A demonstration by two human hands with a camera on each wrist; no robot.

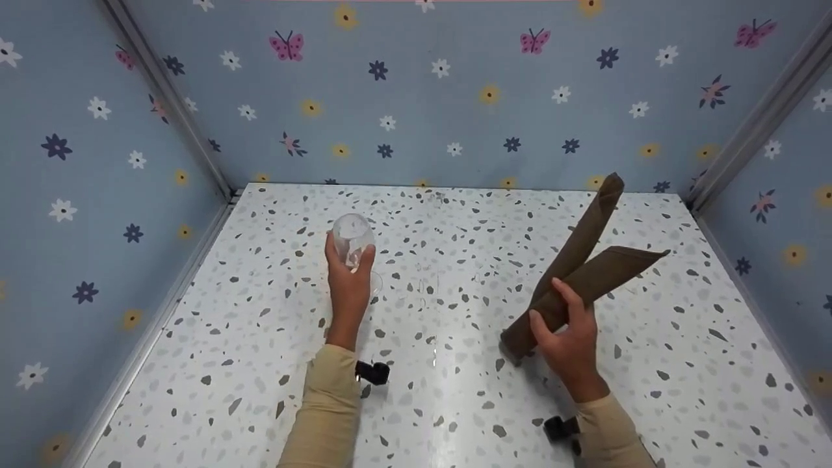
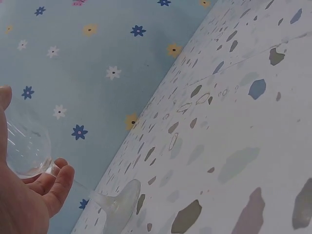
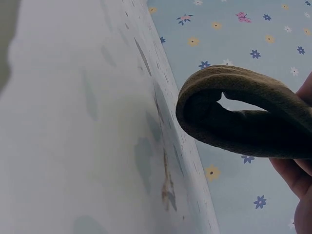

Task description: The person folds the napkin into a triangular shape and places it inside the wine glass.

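A clear stemmed wine glass point(image 1: 353, 229) is in my left hand point(image 1: 350, 286), its bowl between thumb and fingers. In the left wrist view the glass's foot point(image 2: 122, 204) shows below the fingers, close to the tabletop; whether it touches cannot be told. My right hand point(image 1: 572, 338) grips a folded brown cloth point(image 1: 598, 276) between thumb and fingers. Two lengths of the cloth spread out beyond the hand, and its folded end points toward the front. From the right wrist, the cloth's fold point(image 3: 234, 78) appears as a hollow loop.
Both hands are over a white speckled table point(image 1: 442, 377). Blue flower-patterned panels point(image 1: 429, 97) rise at its back and both sides, joined by metal corner strips point(image 1: 172, 97). A black wrist mount point(image 1: 374, 372) sticks out from the left sleeve, another point(image 1: 559, 429) from the right.
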